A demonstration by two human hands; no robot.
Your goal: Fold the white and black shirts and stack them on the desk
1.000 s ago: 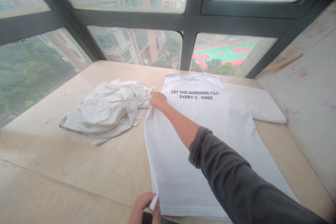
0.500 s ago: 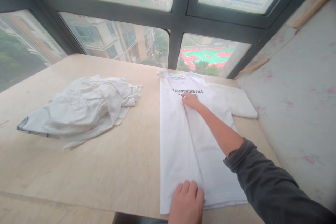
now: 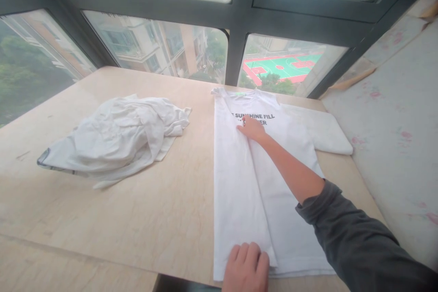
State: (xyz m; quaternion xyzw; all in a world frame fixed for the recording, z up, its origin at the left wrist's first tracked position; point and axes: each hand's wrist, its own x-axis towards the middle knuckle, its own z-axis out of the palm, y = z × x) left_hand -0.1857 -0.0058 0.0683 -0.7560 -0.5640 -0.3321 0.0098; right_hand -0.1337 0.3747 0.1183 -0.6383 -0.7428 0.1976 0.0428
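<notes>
A white T-shirt with dark lettering lies spread out, its neck toward the window. Its left side is folded inward in a long strip. My right hand rests on the strip's edge over the lettering, thumb and forefinger slightly apart. Near the hem, my left hand is closed over the cloth at the strip's lower end; its fingertips are partly hidden. A crumpled white garment with a dark-edged corner lies to the left.
A folded white cloth lies partly under the shirt at the right. The pale stone-like surface ends at dark-framed windows behind and a flower-patterned wall on the right.
The view has shifted slightly. The folded strip lies flatter, its lower corner now showing to the right of my left hand. Both hands have slid a little left on the shirt; my right fingers have loosened.
</notes>
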